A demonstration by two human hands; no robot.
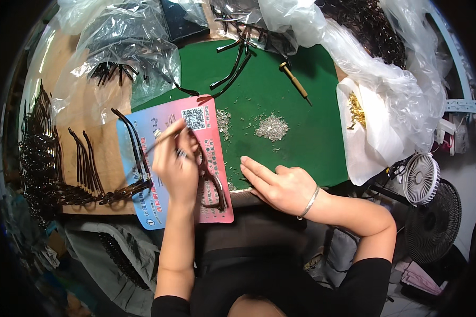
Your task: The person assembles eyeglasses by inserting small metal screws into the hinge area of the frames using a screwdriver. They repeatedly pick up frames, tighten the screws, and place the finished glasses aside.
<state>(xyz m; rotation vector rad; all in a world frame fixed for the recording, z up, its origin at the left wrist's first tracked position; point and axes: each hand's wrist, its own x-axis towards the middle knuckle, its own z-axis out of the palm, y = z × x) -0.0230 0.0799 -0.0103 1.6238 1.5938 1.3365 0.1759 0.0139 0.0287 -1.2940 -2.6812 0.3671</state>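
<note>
On the pink-and-blue card [209, 153], left hand [175, 166] pinches a thin tool [164, 138] over glasses frame [211, 185]; right hand [280, 185] rests open on green mat [301, 132].

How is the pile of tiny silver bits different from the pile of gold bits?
The silver pile lies bare on the green mat, with stray bits scattered around it. The gold pile lies on white plastic sheeting at the mat's right edge and looks more bunched together. The silver pile is nearer the right hand. Both are heaps of small metal parts.

dark eyeglass frame [212, 182], lying flat on pink-blue card [143, 158]; thin tool [166, 136], tilted
</note>
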